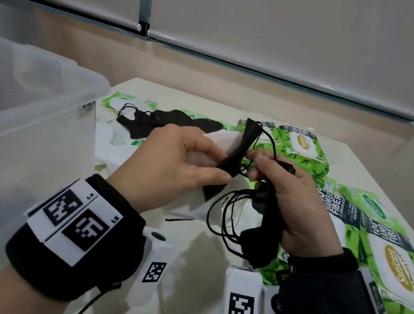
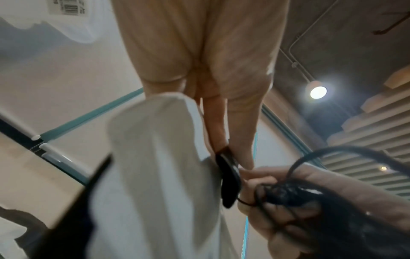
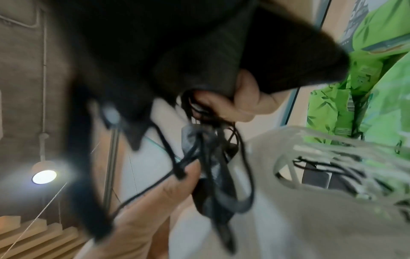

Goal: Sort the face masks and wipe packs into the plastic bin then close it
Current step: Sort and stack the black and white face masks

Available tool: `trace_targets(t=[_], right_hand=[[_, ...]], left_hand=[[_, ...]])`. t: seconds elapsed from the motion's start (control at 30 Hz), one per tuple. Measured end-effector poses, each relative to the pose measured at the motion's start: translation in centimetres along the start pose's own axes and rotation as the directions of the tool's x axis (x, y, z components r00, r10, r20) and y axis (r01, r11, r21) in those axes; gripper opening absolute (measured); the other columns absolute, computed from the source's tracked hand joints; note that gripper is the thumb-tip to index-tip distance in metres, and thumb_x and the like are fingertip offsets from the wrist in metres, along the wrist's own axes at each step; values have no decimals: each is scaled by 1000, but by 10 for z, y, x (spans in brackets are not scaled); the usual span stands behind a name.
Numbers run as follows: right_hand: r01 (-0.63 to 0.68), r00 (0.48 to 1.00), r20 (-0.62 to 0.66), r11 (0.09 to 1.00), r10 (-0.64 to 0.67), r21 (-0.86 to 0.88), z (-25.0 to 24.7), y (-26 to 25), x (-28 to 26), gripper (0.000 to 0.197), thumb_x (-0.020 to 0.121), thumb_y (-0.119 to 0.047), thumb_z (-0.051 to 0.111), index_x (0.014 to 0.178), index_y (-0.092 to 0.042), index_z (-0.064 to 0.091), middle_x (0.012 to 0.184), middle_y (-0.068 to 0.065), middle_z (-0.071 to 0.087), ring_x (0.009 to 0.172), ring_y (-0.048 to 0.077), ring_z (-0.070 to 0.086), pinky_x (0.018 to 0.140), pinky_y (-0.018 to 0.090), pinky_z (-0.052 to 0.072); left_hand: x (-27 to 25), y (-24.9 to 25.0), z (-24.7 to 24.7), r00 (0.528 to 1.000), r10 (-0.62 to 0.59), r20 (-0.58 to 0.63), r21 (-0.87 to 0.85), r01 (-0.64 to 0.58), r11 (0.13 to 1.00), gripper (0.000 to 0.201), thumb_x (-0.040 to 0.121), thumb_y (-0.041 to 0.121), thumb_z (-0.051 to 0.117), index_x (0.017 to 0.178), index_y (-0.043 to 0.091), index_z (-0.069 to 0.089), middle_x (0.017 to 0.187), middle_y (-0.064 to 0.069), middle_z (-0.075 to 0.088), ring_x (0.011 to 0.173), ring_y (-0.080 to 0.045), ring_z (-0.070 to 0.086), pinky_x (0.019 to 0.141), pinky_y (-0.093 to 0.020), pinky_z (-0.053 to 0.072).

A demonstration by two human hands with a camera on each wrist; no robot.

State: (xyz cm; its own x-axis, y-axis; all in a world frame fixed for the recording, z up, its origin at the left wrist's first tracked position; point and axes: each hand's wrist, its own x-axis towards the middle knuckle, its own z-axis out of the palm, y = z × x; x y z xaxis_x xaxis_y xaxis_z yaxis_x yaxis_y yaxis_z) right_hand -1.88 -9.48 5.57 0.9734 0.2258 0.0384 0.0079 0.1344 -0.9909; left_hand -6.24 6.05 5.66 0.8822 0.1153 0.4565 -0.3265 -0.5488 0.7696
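Left hand (image 1: 183,164) pinching a folded black face mask (image 1: 235,158) between thumb and fingertips, with a white mask (image 1: 223,139) tucked behind it in the same grip. Right hand (image 1: 289,197) curled tight round a bunch of black masks (image 1: 263,236), thumb and forefinger also nipping the tangled ear loops (image 1: 221,213) beside the left hand's fingertips — both grips closed on fabric, nothing loose in either palm.

Pinched mask creased lengthwise, standing up at a slant between the two hands; bunch crumpled, its loops dangling in several rings below the fist. Seen from the left wrist view as a white panel (image 2: 155,157) with a black edge, fingers (image 2: 241,140) stretched straight down to the pinch.

Both hands raised just above the white table (image 1: 212,252), wrists close together, knuckles facing up and outward. More black masks (image 1: 157,121) lying flat farther back on the table among green wipe packs (image 1: 302,150) — further packs (image 1: 394,268) stacked at the right edge. Clear plastic bin (image 1: 28,128) open at the left, beside the left forearm.
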Motion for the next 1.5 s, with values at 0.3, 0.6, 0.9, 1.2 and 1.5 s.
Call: trace_targets(t=[0.3, 0.6, 0.9, 1.2, 1.5], right_hand=[[11, 1000, -19, 1000, -11, 6, -1, -3, -2, 24, 91, -38, 54, 88, -15, 59, 50, -6, 22, 52, 14, 15, 38, 16, 18], [113, 987, -93, 975, -133, -192, -1, 0, -3, 43, 65, -54, 68, 85, -16, 72, 73, -5, 70, 42, -1, 47, 42, 11, 30], [160, 978, -124, 983, -170, -87, -4, 2, 2, 18, 91, -16, 60, 74, -16, 65, 52, -11, 51, 39, 3, 40, 39, 15, 32], [149, 986, 44, 974, -158, 170, -2, 0, 2, 18, 98, -19, 43, 92, -18, 60, 81, 4, 61, 62, 13, 57, 46, 21, 48], [239, 971, -6, 962, -241, 135, 3, 8, 6, 20, 100, -20, 42, 100, -17, 62, 84, 5, 66, 74, 20, 64, 73, 42, 57]], left_hand=[[0, -3, -3, 998, -57, -41, 26, 58, 998, 12, 70, 21, 79, 70, 28, 70, 65, 12, 67, 61, 6, 57, 59, -5, 38], [0, -6, -4, 996, 31, -80, 192, -15, 981, 14, 67, 12, 78, 69, 24, 70, 72, 14, 62, 74, 8, 54, 67, -1, 32], [0, -1, -4, 999, -14, -32, 43, 15, 999, 36, 58, 59, 76, 74, 27, 74, 75, 12, 66, 75, 5, 60, 66, -7, 41], [-3, 6, 2, 996, -92, 7, -83, 93, 992, 38, 60, 58, 74, 81, 26, 73, 76, 12, 70, 71, 5, 63, 66, -9, 44], [-1, 3, 1, 988, -146, -53, -293, 124, 948, 17, 73, 26, 78, 68, 12, 69, 55, -8, 63, 52, -6, 52, 55, -14, 41]])
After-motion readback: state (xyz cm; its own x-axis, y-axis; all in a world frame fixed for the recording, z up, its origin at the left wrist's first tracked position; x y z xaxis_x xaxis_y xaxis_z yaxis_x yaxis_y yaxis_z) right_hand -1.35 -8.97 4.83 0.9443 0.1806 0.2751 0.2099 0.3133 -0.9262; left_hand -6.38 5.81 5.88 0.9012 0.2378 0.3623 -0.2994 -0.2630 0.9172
